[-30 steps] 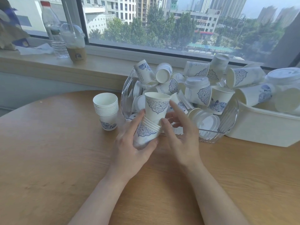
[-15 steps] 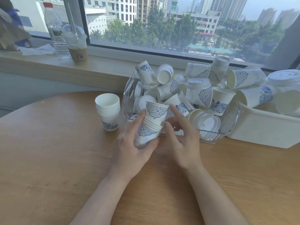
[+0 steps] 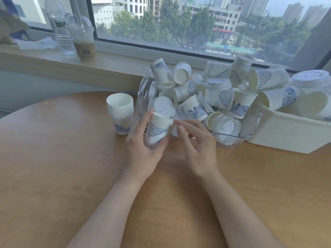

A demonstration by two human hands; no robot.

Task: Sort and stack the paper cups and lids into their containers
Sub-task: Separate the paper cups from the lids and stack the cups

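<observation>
My left hand (image 3: 143, 151) grips a short stack of nested white paper cups (image 3: 157, 129) with a blue pattern, tilted toward the right. My right hand (image 3: 198, 145) hovers just right of the stack, fingers loosely bent, fingertips near its rims. A taller stack of cups (image 3: 120, 113) stands upright on the table to the left. Behind my hands, a clear plastic basket (image 3: 250, 126) holds several loose cups and white lids (image 3: 163, 106). A white bin (image 3: 286, 136) at the right holds more cups and lidded cups.
The round wooden table (image 3: 53, 167) spreads out in front and to the left. On the windowsill behind stand a water bottle (image 3: 61, 33) and a lidded iced drink (image 3: 84, 42). A window fills the back.
The top cup has slid fully down into the stack in my left hand. The stack has dropped lower and tilted right. My right hand has come off the cup.
</observation>
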